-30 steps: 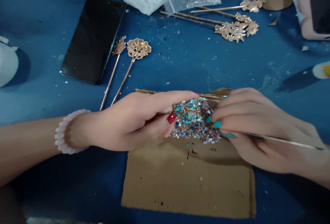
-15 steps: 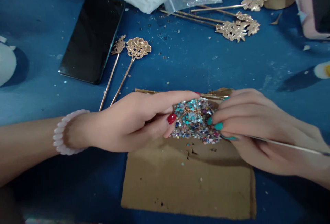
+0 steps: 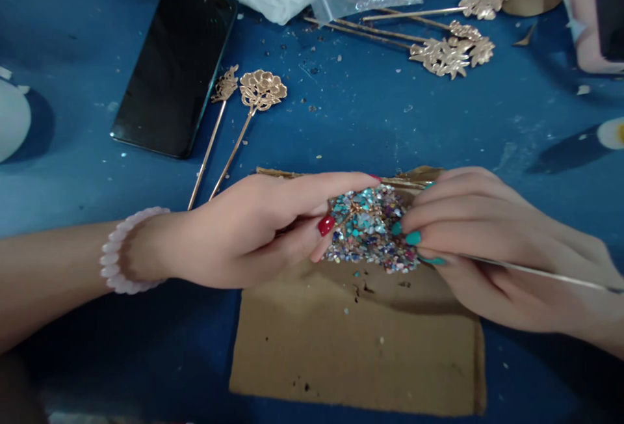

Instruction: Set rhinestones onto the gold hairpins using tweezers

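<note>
Left hand (image 3: 244, 227): grip closed on left side of chip-covered piece (image 3: 363, 222), seemingly to steady it over the cardboard (image 3: 355, 352), which presumably catches strays. Right hand (image 3: 497, 235): grip closed around thin metal tool (image 3: 541, 272), at piece's right side; tool tip hidden, contact uncertain.

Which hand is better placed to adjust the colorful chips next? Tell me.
Probably the right hand: it holds a thin rod, fingertips at the chips; the left hand grips their opposite side.
</note>
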A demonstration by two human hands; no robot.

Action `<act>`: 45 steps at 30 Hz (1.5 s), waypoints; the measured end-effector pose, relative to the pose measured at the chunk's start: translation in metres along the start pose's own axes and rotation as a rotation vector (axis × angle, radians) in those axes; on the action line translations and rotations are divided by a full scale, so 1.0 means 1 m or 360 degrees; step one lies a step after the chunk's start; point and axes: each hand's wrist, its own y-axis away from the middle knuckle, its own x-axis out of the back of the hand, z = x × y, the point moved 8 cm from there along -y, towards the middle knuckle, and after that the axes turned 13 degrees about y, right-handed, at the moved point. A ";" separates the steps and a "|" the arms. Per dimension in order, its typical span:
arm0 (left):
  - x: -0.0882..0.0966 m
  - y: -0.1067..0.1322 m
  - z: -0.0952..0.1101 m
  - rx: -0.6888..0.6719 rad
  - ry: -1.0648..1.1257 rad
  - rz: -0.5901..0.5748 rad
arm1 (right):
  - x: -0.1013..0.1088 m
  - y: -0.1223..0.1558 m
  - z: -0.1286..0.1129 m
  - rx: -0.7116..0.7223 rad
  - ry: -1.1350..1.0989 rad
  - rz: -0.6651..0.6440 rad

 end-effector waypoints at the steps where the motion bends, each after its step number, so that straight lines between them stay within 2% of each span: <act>1: 0.000 0.000 0.000 0.0001 0.0004 -0.0001 | 0.000 0.000 0.000 -0.0005 -0.0001 -0.0004; 18: 0.000 0.001 0.002 -0.0124 0.0025 -0.0016 | -0.002 0.002 -0.001 0.0016 0.0005 -0.0051; 36: 0.001 0.001 0.001 -0.0089 0.0005 0.0003 | -0.001 -0.002 -0.002 0.0005 -0.0015 0.0033; 45: 0.001 0.002 -0.002 -0.0047 0.0017 0.0000 | -0.003 -0.002 -0.004 0.0026 0.0025 -0.0064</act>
